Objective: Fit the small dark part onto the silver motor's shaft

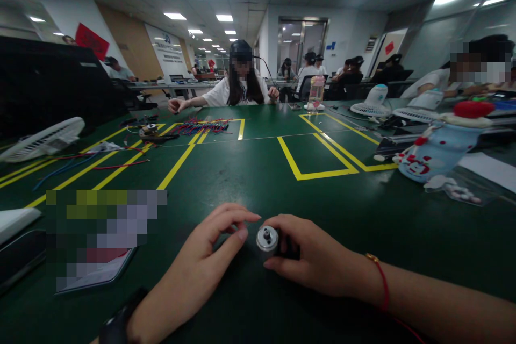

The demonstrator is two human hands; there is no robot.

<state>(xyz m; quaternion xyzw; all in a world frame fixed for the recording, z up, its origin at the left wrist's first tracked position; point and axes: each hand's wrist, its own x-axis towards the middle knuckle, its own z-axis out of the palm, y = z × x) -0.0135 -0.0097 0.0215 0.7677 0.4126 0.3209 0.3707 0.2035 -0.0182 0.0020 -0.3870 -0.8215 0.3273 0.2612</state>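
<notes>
Near the front of the green table, my right hand (312,252) grips a small cylindrical metal motor (267,238) between thumb and fingers. Its round silver end, with a short shaft in the middle and small dark holes, faces up toward me. Just left of it, my left hand (212,247) hovers with the fingers partly bent and the thumb apart from the index finger. Nothing shows between them, and the index fingertip comes close to the motor; whether it touches cannot be made out.
Yellow tape (298,176) marks the table (226,172). Red and blue wires (201,127) lie at the back left, beside a small metal part (151,129). A blue bottle (437,150) stands right; a white fan (44,140) lies left. A person (242,83) sits opposite.
</notes>
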